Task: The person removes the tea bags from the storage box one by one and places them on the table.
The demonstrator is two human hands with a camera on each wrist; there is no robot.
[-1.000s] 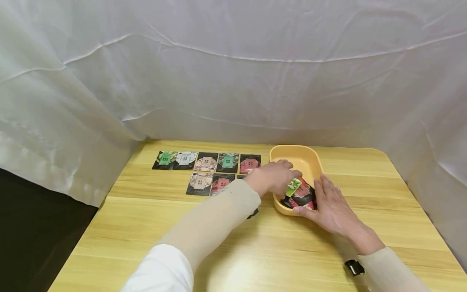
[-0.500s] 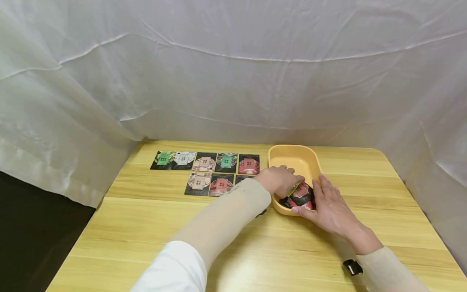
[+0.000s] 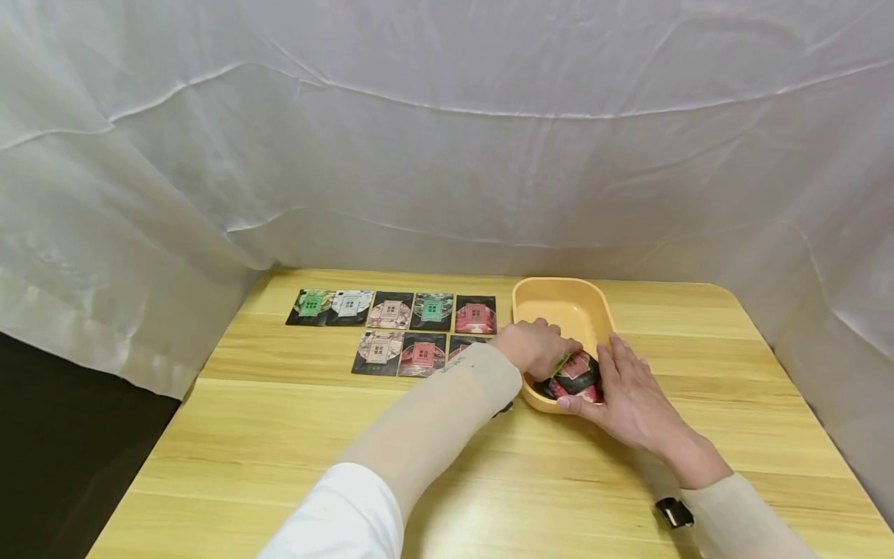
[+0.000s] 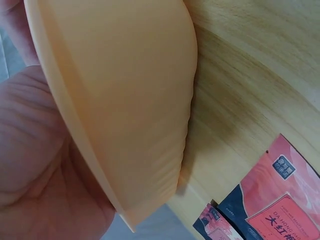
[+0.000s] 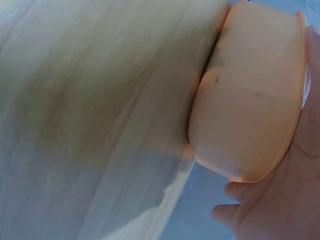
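In the head view my left hand [image 3: 536, 348] reaches over the left side of an orange plastic box [image 3: 559, 293]. Its curled fingers pinch a green tea sachet [image 3: 562, 362], of which only a thin edge shows. Under and beside it lie black and red tea sachets [image 3: 580, 379] at the box's near end. My right hand [image 3: 639, 400] holds the near right corner, thumb over the near rim and fingers along the right side. From the left wrist, my left hand [image 4: 55, 155] is above the box wall [image 4: 125, 100], its fingertips hidden. In the right wrist view, fingertips show past the box [image 5: 250, 95].
Left of the box, tea sachets lie flat in two rows: a far row with a white sachet [image 3: 351, 305] and a red sachet [image 3: 476, 314], and a nearer one with a pink sachet [image 3: 379, 352]. My left forearm partly covers the nearer row. A pale cloth [image 3: 447, 155] hangs behind the table [image 3: 279, 435].
My left hand has shifted slightly right and deeper into the box. The green sachet, showing its face earlier, has tilted to a thin edge. My right hand stays at the corner.
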